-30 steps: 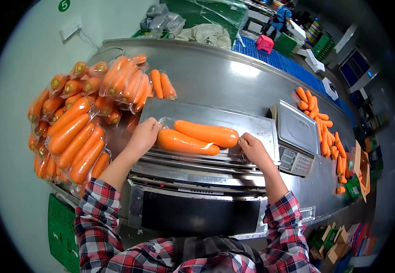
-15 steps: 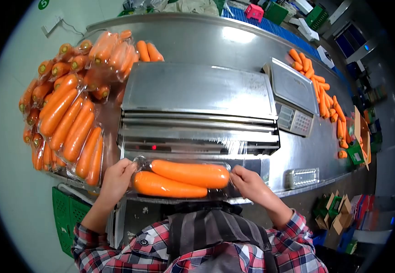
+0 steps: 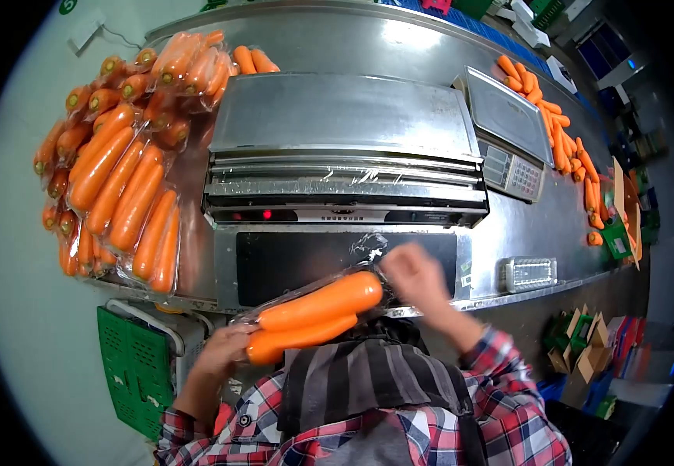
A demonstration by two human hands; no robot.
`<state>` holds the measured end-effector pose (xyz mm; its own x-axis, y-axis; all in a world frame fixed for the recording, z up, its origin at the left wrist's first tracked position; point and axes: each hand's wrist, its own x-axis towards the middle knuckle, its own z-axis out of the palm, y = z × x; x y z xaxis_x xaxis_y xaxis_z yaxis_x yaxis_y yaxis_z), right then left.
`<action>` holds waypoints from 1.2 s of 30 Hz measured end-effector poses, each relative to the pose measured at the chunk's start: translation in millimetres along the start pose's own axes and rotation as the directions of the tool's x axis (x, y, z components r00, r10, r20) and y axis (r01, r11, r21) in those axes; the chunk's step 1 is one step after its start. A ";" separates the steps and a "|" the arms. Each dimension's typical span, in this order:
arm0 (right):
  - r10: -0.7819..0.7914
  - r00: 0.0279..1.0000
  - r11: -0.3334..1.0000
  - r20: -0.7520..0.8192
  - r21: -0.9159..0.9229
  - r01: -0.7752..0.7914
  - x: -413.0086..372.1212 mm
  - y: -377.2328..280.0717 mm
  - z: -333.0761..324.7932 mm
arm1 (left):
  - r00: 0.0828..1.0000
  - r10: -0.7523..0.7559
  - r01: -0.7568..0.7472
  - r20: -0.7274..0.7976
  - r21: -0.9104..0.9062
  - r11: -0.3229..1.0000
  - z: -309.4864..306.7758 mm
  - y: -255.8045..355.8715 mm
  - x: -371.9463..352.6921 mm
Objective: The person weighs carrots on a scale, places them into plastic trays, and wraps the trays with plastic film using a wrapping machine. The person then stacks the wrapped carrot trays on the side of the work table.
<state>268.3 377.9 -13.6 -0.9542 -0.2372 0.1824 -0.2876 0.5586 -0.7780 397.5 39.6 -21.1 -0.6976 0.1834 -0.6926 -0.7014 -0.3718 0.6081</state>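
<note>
Two large carrots (image 3: 317,304) in clear plastic film are held tilted over the table's front edge, their right end higher. My left hand (image 3: 227,348) is closed on the film at their lower left end. Near the upper right end is my right hand (image 3: 415,273), blurred by motion; whether its fingers hold any film is unclear. Behind the carrots lies a black plate (image 3: 290,260) in front of the wrapping machine (image 3: 345,116), which shows a small red light.
Wrapped carrots (image 3: 112,171) are piled on the left. A scale (image 3: 508,116) stands right of the machine, with loose carrots (image 3: 558,144) beyond it. A clear plastic tray (image 3: 529,273) lies at the right front. A green crate (image 3: 131,373) is below left.
The wrapped carrots have moved closer to my body and tilted. My left hand has come down with them. My right hand has moved up from their right end, and the machine's front and black plate now show.
</note>
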 end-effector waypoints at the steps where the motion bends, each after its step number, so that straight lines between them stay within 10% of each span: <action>1: 0.471 0.877 0.778 0.089 0.428 -0.461 13.1 9.1 -21.7 | 0.987 0.064 -0.070 0.144 0.031 0.997 -4.0 8.8 -4.1; 4: 0.139 0.982 0.600 0.129 0.778 -0.187 46.6 -47.3 -58.1 | 0.903 0.112 -0.183 0.414 0.137 0.973 8.4 35.1 -3.7; 5: -0.153 0.958 0.873 0.241 0.488 0.017 47.6 -35.4 -41.3 | 0.868 0.088 -0.231 0.488 0.242 0.942 4.0 36.5 2.4; 7: -0.407 0.705 0.882 0.581 0.451 0.137 38.9 -42.6 -5.3 | 0.845 -0.050 -0.262 0.533 0.493 0.830 31.7 76.4 2.7; 10: -0.183 0.308 0.637 0.934 0.351 -0.686 8.3 -74.3 8.2 | 0.774 0.321 -0.506 0.546 0.226 0.833 24.8 106.1 21.1; 12: -0.149 0.255 0.543 0.955 0.295 -0.786 16.4 -86.6 2.6 | 0.800 0.526 -0.535 0.290 -0.054 0.843 39.6 122.3 30.7; 13: -0.173 0.233 0.498 0.957 0.289 -0.818 10.8 -79.3 10.9 | 0.806 0.569 -0.589 0.165 0.129 0.798 61.8 117.5 37.2; 16: -0.283 0.266 0.476 0.922 0.376 -0.795 6.4 -52.6 22.9 | 0.602 0.362 -0.650 0.712 0.174 0.740 116.0 83.4 37.3; 17: -0.317 0.278 0.465 0.907 0.404 -0.788 3.7 -47.4 20.5 | 0.558 0.318 -0.372 0.766 -0.111 0.922 126.2 68.7 35.8; 18: -0.175 0.501 0.429 0.847 0.524 -0.736 -2.7 -47.0 9.3 | 0.605 0.065 0.018 0.793 -0.095 0.995 129.9 71.0 27.2; 20: 0.230 0.558 0.156 0.797 0.535 -0.830 6.7 -50.6 -1.9 | 0.590 -0.088 0.266 0.803 -0.091 0.960 121.4 66.1 26.0; 21: 0.027 0.624 -0.149 0.781 0.620 -0.770 1.7 -35.8 -1.5 | 0.614 -0.098 0.341 0.783 -0.152 0.928 114.7 60.6 26.7; 26: 0.200 0.660 0.501 0.724 0.504 -0.704 -13.3 -30.1 -23.4 | 0.589 0.067 0.513 0.805 -0.437 0.739 36.1 18.1 42.2; 28: 0.380 0.668 0.483 0.640 0.479 -0.733 -6.5 -48.4 -23.6 | 0.837 0.157 0.036 0.523 -0.340 0.940 24.2 41.6 18.6; 29: 0.444 0.660 0.445 0.605 0.491 -0.749 -2.5 -54.2 -17.3 | 0.969 0.033 -0.035 0.245 0.003 0.999 28.7 44.5 19.7; 30: 0.409 0.678 0.465 0.611 0.500 -0.731 -0.1 -53.4 -13.2 | 0.984 0.115 -0.146 0.138 0.239 0.960 39.1 53.8 7.4; 32: 0.332 0.712 0.515 0.619 0.513 -0.687 5.9 -49.5 -6.6 | 0.997 0.047 -0.049 -0.057 -0.033 0.998 31.3 44.2 26.4; 36: 0.138 0.853 0.268 0.504 0.810 -0.522 16.5 -49.9 2.3 | 0.882 0.360 -0.320 -0.304 0.174 0.931 30.3 127.3 28.1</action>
<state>267.1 344.3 26.9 -0.8117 -0.5257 -0.2544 0.4877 -0.3705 -0.7905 284.2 25.0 48.6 -0.8237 -0.2486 -0.5096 -0.4551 -0.2463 0.8557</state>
